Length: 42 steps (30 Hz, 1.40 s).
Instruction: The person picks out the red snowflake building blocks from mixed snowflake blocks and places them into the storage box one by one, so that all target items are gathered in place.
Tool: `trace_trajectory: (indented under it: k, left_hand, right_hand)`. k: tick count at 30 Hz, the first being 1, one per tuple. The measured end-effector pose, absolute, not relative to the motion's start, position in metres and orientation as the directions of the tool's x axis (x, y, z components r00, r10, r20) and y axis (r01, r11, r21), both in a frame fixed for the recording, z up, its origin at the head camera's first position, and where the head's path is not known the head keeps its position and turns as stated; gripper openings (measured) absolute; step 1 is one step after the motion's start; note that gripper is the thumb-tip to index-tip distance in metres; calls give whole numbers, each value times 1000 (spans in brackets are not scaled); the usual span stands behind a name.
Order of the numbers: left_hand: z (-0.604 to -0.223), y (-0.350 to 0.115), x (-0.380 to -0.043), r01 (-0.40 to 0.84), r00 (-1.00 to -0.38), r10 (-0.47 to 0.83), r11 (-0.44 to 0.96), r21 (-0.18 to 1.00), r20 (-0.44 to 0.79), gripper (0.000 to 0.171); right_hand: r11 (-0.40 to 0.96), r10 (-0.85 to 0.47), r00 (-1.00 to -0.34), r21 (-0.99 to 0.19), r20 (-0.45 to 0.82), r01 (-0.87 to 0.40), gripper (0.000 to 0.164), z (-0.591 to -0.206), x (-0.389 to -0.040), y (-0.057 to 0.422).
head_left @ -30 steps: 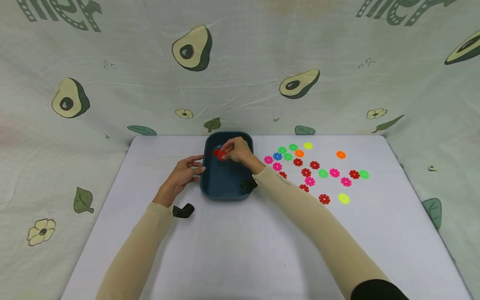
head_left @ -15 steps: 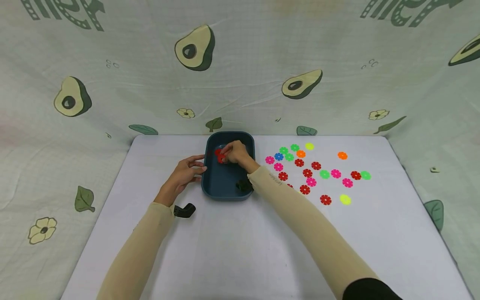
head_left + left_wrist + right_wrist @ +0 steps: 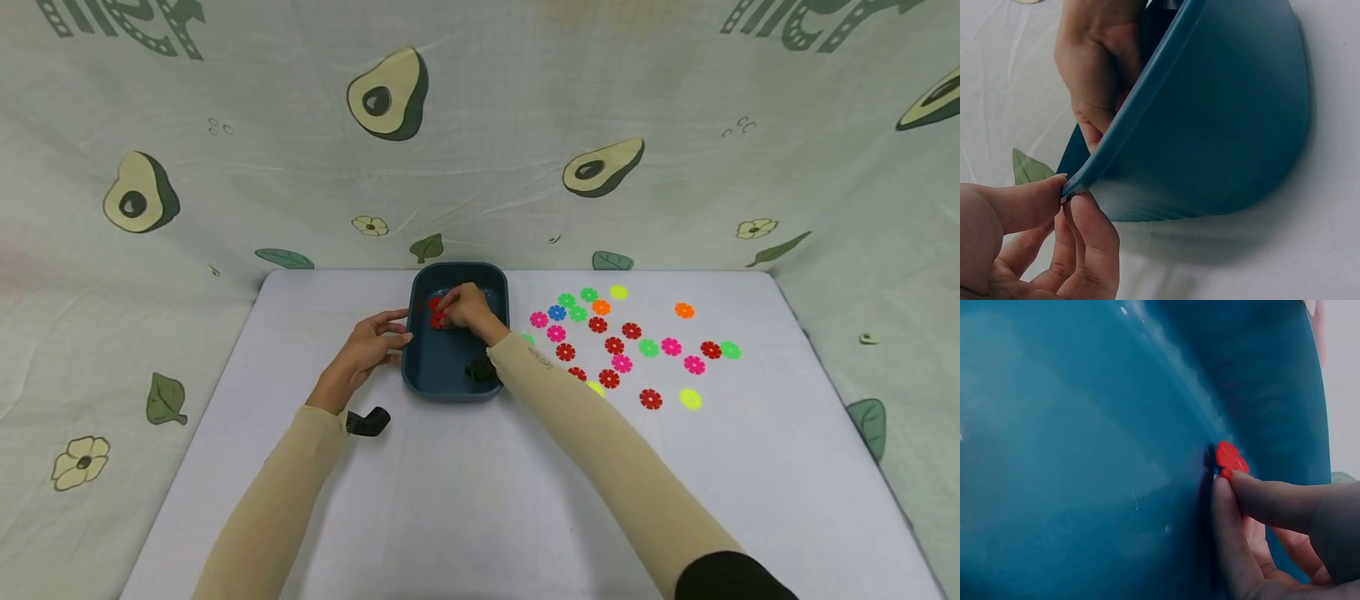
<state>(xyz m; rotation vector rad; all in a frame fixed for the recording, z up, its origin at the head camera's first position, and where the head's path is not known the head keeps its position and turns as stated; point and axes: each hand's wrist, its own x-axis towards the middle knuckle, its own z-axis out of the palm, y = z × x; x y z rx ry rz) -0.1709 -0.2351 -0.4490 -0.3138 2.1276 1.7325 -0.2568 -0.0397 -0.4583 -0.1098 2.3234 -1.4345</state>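
Observation:
A deep blue tray (image 3: 444, 388) stands at the back of the white table. On its left side, my left hand (image 3: 366, 350) pinches the rim between thumb and fingers, as the left wrist view shows up close on the tray wall (image 3: 1210, 137). My right hand (image 3: 471, 308) reaches down inside the tray, near its far left part. Between its thumb and forefinger it pinches a small red notched disc (image 3: 1227, 455), close to the tray's side wall. In the head view, red pieces (image 3: 437, 320) show at the right fingertips, which partly cover them.
Right of the tray, several notched discs lie scattered: red (image 3: 651, 399), pink (image 3: 671, 347), green (image 3: 648, 348), yellow (image 3: 691, 399), orange (image 3: 684, 310) and one blue disc (image 3: 557, 312). The right sleeve (image 3: 577, 408) hides part of that area. A printed cloth (image 3: 480, 150) hangs behind the table.
My right wrist and forearm have shifted slightly left, while the fingers stay at the red pieces in the tray. The red pieces now sit a little farther apart. My left hand keeps its place.

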Motion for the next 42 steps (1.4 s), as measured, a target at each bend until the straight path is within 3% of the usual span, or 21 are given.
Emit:
trace_trajectory:
  k: [18,27,36,42]
  left_hand:
    - [-448,-234,-170,-394,-906,73,220,892,-418,59]
    - [-448,-234,-169,-388,-910,67,206,898,-408,59]
    - [-447,-232,-171,-400,-905,69,201,894,-420,60]
    - [-448,-234,-168,-402,-905,64,203,893,-421,60]
  right_hand:
    - [482,-242,-915,-859,-323,175,22,-461,-260,-43]
    - [433,-305,-903,-889,-302,151,23,-454,-257,-34]
    - [327,-438,-862,-938,-256,113,31,-420,-248,-3]
    - [350,-489,-845,-936,-215,35,34,-399,-237,27]
